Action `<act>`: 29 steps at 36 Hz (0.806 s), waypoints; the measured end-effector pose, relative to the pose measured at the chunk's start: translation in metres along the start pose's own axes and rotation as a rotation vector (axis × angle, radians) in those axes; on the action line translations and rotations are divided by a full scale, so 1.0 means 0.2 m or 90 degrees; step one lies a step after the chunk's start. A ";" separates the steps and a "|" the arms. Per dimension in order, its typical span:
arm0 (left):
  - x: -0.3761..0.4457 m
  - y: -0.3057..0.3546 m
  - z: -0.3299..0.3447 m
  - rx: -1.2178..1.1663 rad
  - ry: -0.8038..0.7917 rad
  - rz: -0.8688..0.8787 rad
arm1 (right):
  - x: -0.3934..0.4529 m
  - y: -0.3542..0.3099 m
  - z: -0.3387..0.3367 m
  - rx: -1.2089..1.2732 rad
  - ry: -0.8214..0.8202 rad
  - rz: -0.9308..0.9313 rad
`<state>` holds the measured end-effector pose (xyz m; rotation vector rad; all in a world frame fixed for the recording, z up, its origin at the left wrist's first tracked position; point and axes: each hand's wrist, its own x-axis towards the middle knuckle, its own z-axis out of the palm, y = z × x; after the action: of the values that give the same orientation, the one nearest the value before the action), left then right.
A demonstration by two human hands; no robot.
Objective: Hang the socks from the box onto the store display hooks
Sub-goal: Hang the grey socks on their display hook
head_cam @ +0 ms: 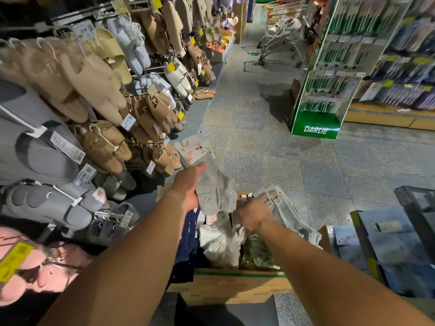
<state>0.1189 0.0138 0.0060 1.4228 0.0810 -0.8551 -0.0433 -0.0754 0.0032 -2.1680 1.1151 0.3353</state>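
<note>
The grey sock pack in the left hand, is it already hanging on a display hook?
No, the left hand holds the grey sock pack in the air above the box, its card hanger on no hook.

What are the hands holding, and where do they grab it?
The left hand grips a grey sock pack by its middle, below the card label. The right hand grips more socks in the box; the exact spot is hidden.

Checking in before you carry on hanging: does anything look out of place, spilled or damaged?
Nothing looks spilled or damaged. The left hand holds a grey sock pack with a white card header; the right hand grips more grey packs over the brown cardboard box. Socks inside lie jumbled.
</note>
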 end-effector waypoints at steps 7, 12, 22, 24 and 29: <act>-0.07 0.01 0.00 -0.019 -0.034 -0.033 | 0.05 0.05 -0.29 0.298 0.096 0.050; -0.08 -0.04 -0.01 0.026 -0.036 -0.053 | -0.04 0.00 -0.46 0.593 0.166 -0.052; -0.17 -0.15 0.12 0.001 -0.041 -0.145 | -0.30 -0.22 -0.56 1.020 0.227 -0.299; -0.17 -0.13 0.15 -0.078 -0.074 -0.150 | -0.31 -0.20 -0.42 1.071 0.179 -0.281; -0.20 -0.04 0.19 -0.206 -0.173 -0.144 | -0.31 -0.11 -0.08 0.903 0.164 -0.142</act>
<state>0.0694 -0.0006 0.0280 0.9969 0.1680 -1.1584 -0.0641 -0.0378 0.0561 -1.0078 0.7792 -0.6841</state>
